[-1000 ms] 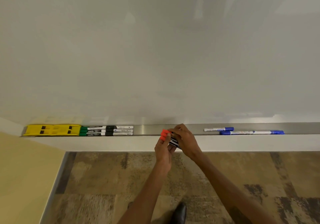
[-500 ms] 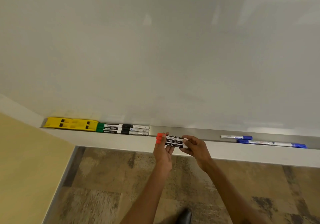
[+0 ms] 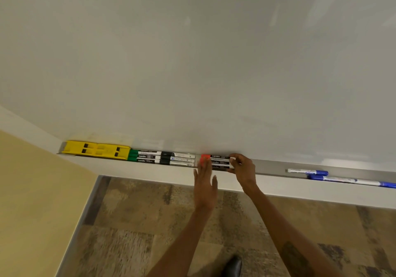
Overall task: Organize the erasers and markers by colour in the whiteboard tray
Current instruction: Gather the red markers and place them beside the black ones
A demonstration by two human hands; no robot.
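Note:
A bundle of red-capped markers lies in the metal whiteboard tray, caps pointing left. My right hand grips the bundle's right end. My left hand is flat with fingers spread, its fingertips against the red caps. Left of them lie three green-capped markers side by side, and two yellow erasers fill the tray's left end. Two blue markers lie further right in the tray.
The whiteboard fills the upper view. A yellow wall stands to the left. Below the tray is patterned carpet, and a dark shoe shows at the bottom.
The red markers went from held in front of the tray to lying in it. My left hand let go and flattened against the caps. The view shifted left.

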